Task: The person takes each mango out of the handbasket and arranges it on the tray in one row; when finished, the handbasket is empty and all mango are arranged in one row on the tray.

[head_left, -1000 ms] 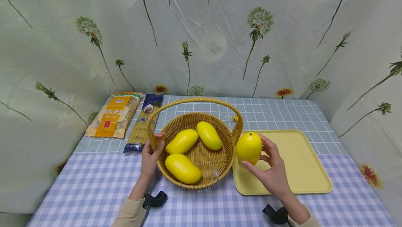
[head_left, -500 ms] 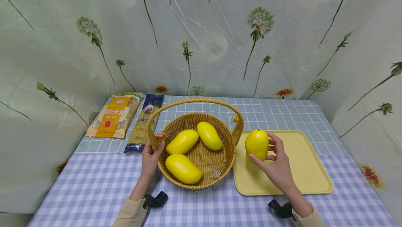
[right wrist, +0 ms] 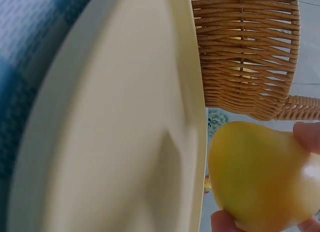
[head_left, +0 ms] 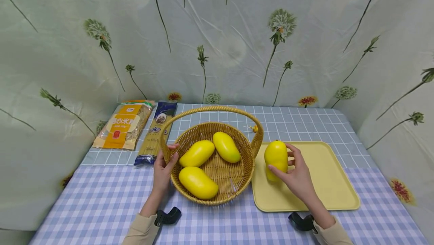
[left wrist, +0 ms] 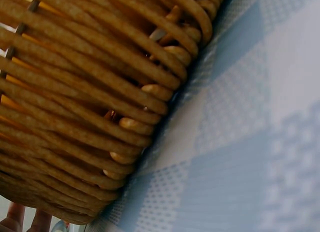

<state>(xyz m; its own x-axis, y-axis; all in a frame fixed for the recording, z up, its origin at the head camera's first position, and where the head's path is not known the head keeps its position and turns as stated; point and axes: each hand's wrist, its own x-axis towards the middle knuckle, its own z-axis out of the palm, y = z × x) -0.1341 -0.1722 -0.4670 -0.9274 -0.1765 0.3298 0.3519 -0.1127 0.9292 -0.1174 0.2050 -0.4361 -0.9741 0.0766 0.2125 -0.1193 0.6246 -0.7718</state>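
Observation:
My right hand (head_left: 298,175) holds a yellow mango (head_left: 276,160) upright over the left part of the yellow tray (head_left: 325,177). In the right wrist view the mango (right wrist: 260,177) sits between thumb and fingers and looks raised off the tray (right wrist: 125,117). To the left stands a round wicker basket (head_left: 225,188) with a tall arched handle. Three more mangoes lie inside it: one at the left (head_left: 196,153), one at the back right (head_left: 226,147) and one at the front (head_left: 198,183). My left hand (head_left: 163,169) grips the basket's left side at the handle's foot.
An orange-labelled food bag (head_left: 123,124) and a blue-ended pasta pack (head_left: 154,133) lie at the back left. A small yellow object (head_left: 254,128) is behind the basket. A flower-print curtain (head_left: 230,49) closes off the back and sides of the checked table (head_left: 101,199).
My right hand has carried the mango from beside the basket's right rim rightward over the tray, turning it more upright, and lately slightly lower. The left hand and basket have stayed put.

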